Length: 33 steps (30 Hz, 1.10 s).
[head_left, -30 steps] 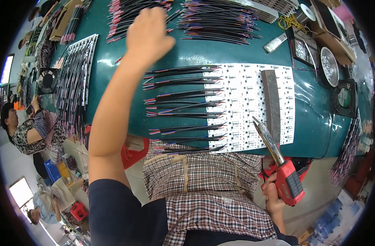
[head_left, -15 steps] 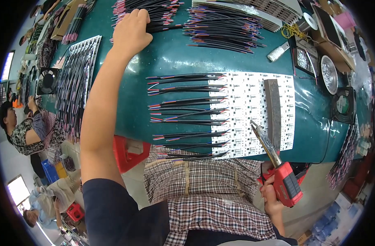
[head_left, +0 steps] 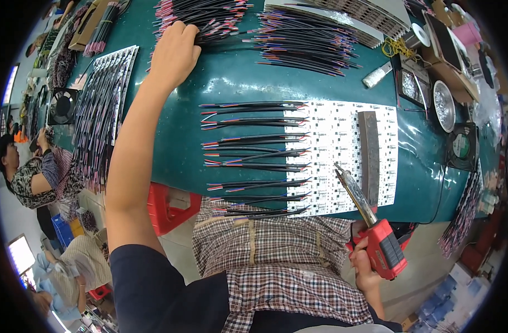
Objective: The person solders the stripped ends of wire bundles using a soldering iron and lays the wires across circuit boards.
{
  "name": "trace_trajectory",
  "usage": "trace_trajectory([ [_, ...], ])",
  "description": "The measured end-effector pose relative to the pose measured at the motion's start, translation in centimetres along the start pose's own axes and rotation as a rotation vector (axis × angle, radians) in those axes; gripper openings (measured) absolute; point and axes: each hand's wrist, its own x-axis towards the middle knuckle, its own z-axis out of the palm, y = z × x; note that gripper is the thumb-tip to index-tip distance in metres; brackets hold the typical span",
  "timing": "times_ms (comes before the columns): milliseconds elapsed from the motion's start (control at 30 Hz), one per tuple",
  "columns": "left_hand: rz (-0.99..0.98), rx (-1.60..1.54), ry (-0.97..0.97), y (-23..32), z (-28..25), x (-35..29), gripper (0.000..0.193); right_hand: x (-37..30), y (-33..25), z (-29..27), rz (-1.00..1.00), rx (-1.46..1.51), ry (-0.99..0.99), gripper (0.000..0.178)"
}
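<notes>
My left hand (head_left: pixel 178 54) reaches to the far pile of short black wires (head_left: pixel 223 12) with pink and red ends. Its fingers are curled down onto some of those wires; the fingertips are hidden. At the lower right, my right hand (head_left: pixel 366 269) is wrapped round the red handle of a soldering iron (head_left: pixel 388 252). The metal tip points up and left over a white circuit board panel (head_left: pixel 326 125). Several groups of black wires (head_left: pixel 248 140) lie across the panel's left edge, their other ends on the table. A dark grey bar (head_left: pixel 369 158) rests on the panel.
Another wire pile (head_left: pixel 306 44) lies right of the first, beside stacked panels (head_left: pixel 365 22). A metal dish (head_left: pixel 443 105), a small fan (head_left: pixel 463 145) and a solder spool (head_left: pixel 417 36) stand at right. A wire-covered panel (head_left: pixel 101 111) is at left. Co-workers sit farther left.
My left hand has come slightly nearer and to the left, and wires beside its fingers have shifted. The soldering iron has barely moved, its tip a little farther left.
</notes>
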Motion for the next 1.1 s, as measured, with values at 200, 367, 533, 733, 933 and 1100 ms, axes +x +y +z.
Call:
trace_trajectory([
  [200, -0.124, -0.059, 0.172, -1.3, -1.8, 0.0, 0.021, -0.1, 0.9, -0.4, -0.089, -0.038, -0.034, 0.013],
  [367, -0.459, -1.035, 0.426, -1.2, -4.7, 0.1, 0.028, 0.3, -1.3, 0.2, -0.013, 0.016, 0.005, 0.009],
  [533, -0.437, -1.166, 0.449, 0.1, -4.5, -0.5, 0.029, 1.0, -0.9, 0.3, -0.033, 0.021, -0.007, 0.01],
  [733, -0.45, -1.17, 0.466, 1.4, -4.5, -0.3, 0.033, 2.3, -0.7, -0.1, -0.255, 0.021, 0.082, 0.025],
  [933, -0.443, -1.381, 0.564, 2.4, -3.4, 0.3, 0.029, 3.3, -1.8, 0.1, -0.297, 0.165, 0.14, 0.03],
  [1100, -0.429, -1.388, 0.36, 3.3, -2.9, 1.4, 0.031, 4.4, -3.4, 0.1, -0.309, 0.194, 0.145, 0.029],
])
